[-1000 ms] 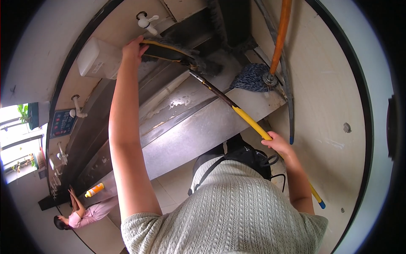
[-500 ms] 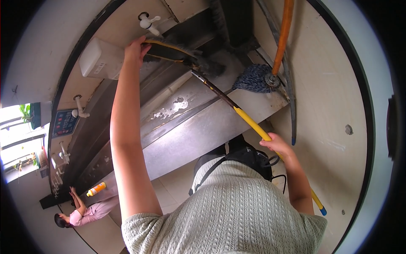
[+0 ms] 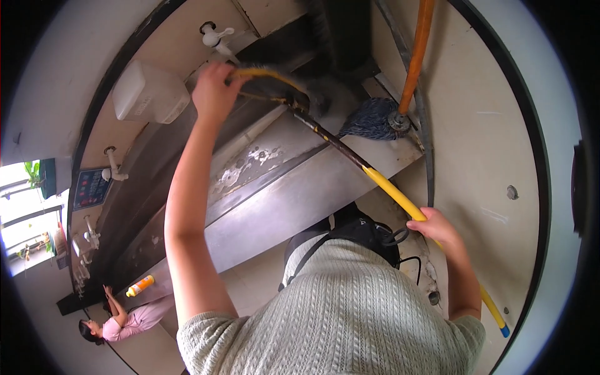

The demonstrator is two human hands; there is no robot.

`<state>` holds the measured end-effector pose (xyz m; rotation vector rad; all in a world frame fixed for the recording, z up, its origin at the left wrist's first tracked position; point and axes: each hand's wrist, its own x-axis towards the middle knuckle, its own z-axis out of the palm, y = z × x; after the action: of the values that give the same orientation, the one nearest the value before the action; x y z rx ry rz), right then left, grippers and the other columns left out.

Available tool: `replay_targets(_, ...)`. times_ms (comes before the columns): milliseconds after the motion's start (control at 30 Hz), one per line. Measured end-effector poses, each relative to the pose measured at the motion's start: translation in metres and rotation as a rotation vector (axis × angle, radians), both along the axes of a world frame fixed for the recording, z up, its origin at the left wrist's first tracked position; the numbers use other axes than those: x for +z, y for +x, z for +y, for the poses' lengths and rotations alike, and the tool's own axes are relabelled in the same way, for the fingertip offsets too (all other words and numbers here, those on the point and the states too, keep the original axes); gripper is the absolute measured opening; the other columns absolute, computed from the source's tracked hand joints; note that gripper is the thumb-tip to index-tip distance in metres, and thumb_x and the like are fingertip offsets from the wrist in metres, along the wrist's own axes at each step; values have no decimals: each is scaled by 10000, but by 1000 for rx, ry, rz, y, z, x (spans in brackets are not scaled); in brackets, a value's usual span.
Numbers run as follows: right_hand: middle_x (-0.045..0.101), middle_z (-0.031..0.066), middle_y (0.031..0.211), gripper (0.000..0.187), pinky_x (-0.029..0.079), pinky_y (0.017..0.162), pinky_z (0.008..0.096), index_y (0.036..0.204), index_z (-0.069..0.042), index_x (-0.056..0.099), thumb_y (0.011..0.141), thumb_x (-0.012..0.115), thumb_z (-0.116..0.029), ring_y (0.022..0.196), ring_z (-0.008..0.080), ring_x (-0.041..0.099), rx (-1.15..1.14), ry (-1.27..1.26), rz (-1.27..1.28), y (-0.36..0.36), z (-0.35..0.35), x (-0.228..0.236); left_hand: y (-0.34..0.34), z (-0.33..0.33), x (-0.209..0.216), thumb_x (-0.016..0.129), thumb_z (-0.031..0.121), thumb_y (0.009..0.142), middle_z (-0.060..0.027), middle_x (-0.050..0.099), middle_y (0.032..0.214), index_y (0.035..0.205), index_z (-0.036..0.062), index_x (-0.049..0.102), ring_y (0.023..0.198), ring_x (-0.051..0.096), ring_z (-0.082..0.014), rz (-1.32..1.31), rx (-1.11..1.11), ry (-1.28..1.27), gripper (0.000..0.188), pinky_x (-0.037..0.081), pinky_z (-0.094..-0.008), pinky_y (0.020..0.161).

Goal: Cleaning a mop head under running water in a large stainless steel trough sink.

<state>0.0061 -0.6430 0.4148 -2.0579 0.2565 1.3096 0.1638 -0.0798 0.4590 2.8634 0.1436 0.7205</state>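
A long broom-like tool with a yellow handle (image 3: 395, 192) lies slantwise across the metal sink trough in front of me. My right hand (image 3: 434, 226) is closed round the handle, whose dark, worn upper shaft runs up to the head. That yellow-edged head (image 3: 275, 76) has dark bristles and rests over the trough, blurred in part. With fingers closed, my left hand (image 3: 214, 90) grips the far-left end of the head's yellow edge. A white tap (image 3: 215, 37) juts from the wall just beyond this hand.
A mop (image 3: 372, 119) with an orange handle leans in the trough's right corner, beside a grey hose (image 3: 422, 112). Left of my hand is a white wall box (image 3: 147, 94). Farther left, a yellow-orange bottle (image 3: 140, 286) stands near a person in pink (image 3: 134, 317).
My left hand has moved right and slightly nearer with the head's end, which now looks tilted. My right hand has shifted right and nearer with the handle.
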Motion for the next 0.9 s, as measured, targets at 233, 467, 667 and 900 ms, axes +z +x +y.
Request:
replay_targets(233,539,17,682,384,424,548,336,821,-28,581,798,815,-332,609,125,496,11,-63,-29,-1,-24,58,-14,-22,3,830,366,770,-79,670,811,898,86,663,718,628,-272,52,126,-300,350,492,-375,675)
replay_targets(467,530,64,676,417,438,585,366,802,-8,571,800,807,-352,624,149,496,123,-42,-106,-11,-13,51,-3,5,-23,794,524,796,-37,572,652,814,51,634,613,520,-187,-80,324,-474,499,449,-367,623)
replay_targets(667,564,97,695,427,451,606,370,860,6,618,791,810,-369,633,170,522,166,-13,-146,-8,7,43,-16,37,-33,816,482,797,-19,538,638,790,29,615,609,468,-147,-143,323,-585,495,423,-323,601)
replay_targets(900,566,120,693,492,466,625,373,904,-8,639,774,819,-448,651,187,561,197,-96,-150,-4,30,36,-14,57,-41,826,456,796,-17,528,632,788,26,617,606,460,-143,-168,368,-588,478,420,-321,596)
